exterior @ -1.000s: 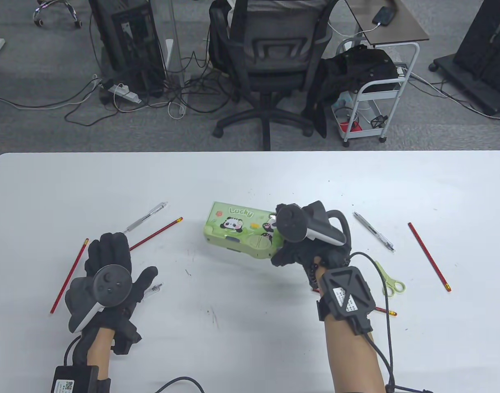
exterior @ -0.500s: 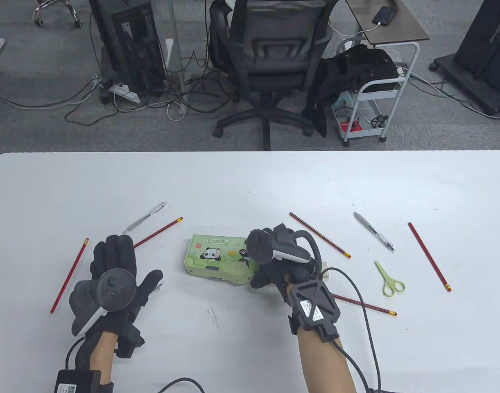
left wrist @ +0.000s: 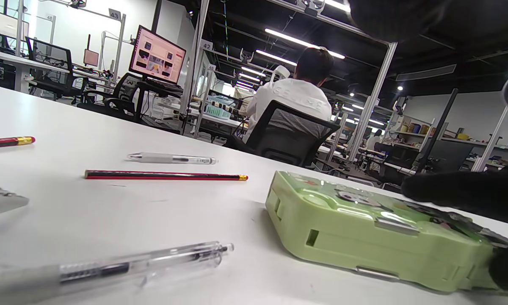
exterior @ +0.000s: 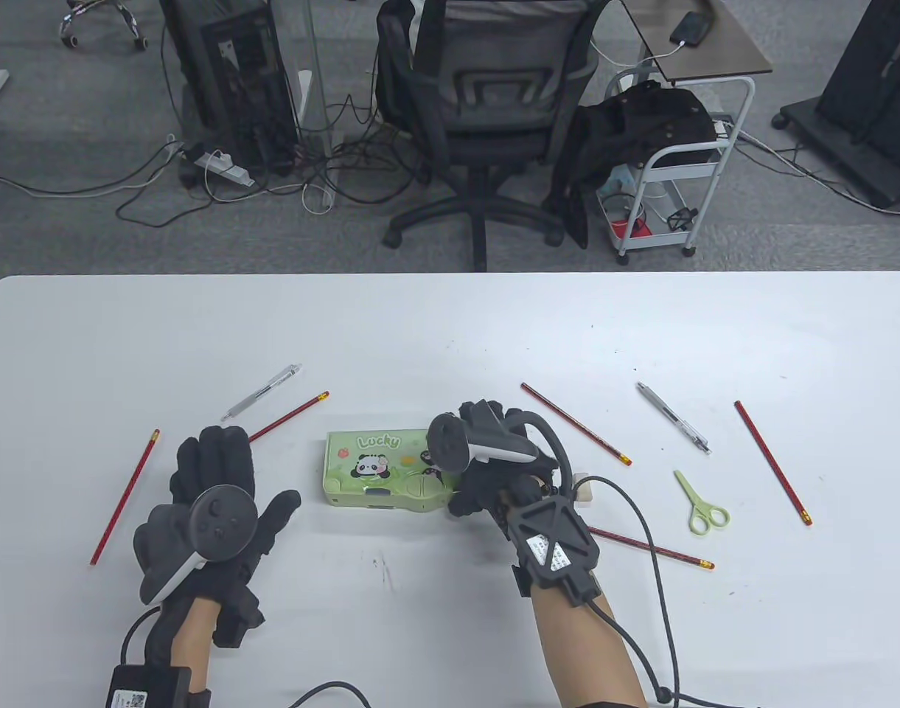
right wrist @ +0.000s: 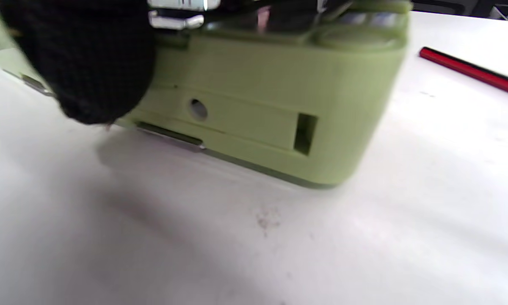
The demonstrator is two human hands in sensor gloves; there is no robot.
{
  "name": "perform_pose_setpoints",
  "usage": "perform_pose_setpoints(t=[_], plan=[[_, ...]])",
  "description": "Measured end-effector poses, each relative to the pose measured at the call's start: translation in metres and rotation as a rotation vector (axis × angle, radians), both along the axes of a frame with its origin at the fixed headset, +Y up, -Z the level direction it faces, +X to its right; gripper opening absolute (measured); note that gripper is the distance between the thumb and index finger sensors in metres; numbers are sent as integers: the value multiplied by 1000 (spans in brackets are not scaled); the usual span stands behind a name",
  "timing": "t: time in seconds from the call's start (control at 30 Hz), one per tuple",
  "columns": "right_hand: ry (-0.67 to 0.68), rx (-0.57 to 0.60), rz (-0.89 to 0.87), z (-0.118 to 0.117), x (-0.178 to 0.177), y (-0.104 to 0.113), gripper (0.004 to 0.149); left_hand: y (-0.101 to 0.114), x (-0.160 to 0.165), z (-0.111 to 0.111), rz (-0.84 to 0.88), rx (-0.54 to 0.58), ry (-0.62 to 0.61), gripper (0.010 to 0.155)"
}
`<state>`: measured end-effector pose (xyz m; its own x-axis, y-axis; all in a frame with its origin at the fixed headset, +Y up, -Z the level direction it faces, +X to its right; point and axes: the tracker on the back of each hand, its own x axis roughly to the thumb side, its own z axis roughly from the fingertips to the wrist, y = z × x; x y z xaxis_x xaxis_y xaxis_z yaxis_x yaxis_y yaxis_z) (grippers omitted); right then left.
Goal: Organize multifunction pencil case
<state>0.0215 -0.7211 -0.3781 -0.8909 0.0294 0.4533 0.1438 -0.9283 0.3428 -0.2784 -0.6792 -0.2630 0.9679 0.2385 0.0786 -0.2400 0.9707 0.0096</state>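
Task barely begun: right hand (exterior: 494, 472) grasps closed pencil case (exterior: 379, 472); left hand (exterior: 214, 509) released; pencils, pens, scissors (exterior: 702, 505) loose around case.

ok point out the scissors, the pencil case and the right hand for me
scissors (exterior: 703, 507), table view, on the pivot just above the handle loops
pencil case (exterior: 372, 468), table view, on the panda picture on the lid
right hand (exterior: 486, 490), table view, on the gloved knuckles

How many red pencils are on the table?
5: two left of the pencil case, one behind the right hand, one beside its wrist, one far right. Hands may hide others.
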Motion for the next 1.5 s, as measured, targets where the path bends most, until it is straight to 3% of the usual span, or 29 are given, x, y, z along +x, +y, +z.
perform_pose_setpoints(t=[0.17, 0.3, 0.43, 0.6, 0.8, 0.97, 1.07, 1.5], plan=[[-103, 0, 53, 10, 31, 8, 105, -6, 11, -2, -3, -18, -49, 92], [-168, 17, -164, 16, 51, -2, 88, -12, 31, -5, -23, -2, -133, 86], [-153, 70, -194, 25, 52, -11, 85, -17, 57, -13, -48, -5, -202, 86], [-160, 75, -190, 30, 49, -14, 83, -36, 100, -47, -247, -139, -268, 83], [-146, 106, -179, 33, 44, -17, 83, -49, 113, -83, -230, -343, -221, 85], [-147, 111, -191, 35, 43, -18, 83, -45, 115, -88, -323, -275, -213, 82], [-147, 122, -174, 35, 42, -16, 83, -46, 115, -87, -371, -168, -210, 82], [-162, 142, -235, 29, 49, -11, 82, -36, 112, -92, -337, -194, -257, 79]])
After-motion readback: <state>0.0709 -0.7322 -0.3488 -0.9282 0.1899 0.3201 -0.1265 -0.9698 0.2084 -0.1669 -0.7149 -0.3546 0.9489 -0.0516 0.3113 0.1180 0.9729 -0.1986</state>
